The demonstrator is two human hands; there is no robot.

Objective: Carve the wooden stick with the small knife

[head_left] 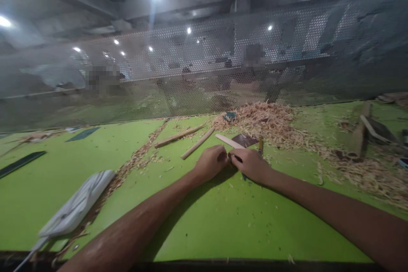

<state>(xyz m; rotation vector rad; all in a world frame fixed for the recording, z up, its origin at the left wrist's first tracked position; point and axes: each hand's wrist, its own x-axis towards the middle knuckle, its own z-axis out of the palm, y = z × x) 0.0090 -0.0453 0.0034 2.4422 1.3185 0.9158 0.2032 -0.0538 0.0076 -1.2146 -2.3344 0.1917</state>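
Note:
My left hand (pixel 209 162) and my right hand (pixel 254 165) meet over the green tabletop, fingertips close together. Both are closed in a pinch. Whatever is between the fingers is too small and too hidden to name. Just behind my right hand lies a pale, smooth wooden strip (pixel 227 140), partly covered by the hand. A dark brown flat sheet (pixel 245 140) sits behind the strip. Close by, a yellow-brown handle-like piece (pixel 260 144) stands out. To the left of these lie two wooden sticks, a lighter one (pixel 198 143) and a longer, rougher one (pixel 179 136).
A heap of wood shavings (pixel 264 117) spreads along the back and right. At left lies a wrapped white power strip (pixel 79 202) with its cable. Dark flat strips (pixel 21 164) rest farther left. A perforated screen (pixel 191 76) borders the green table (pixel 204 229).

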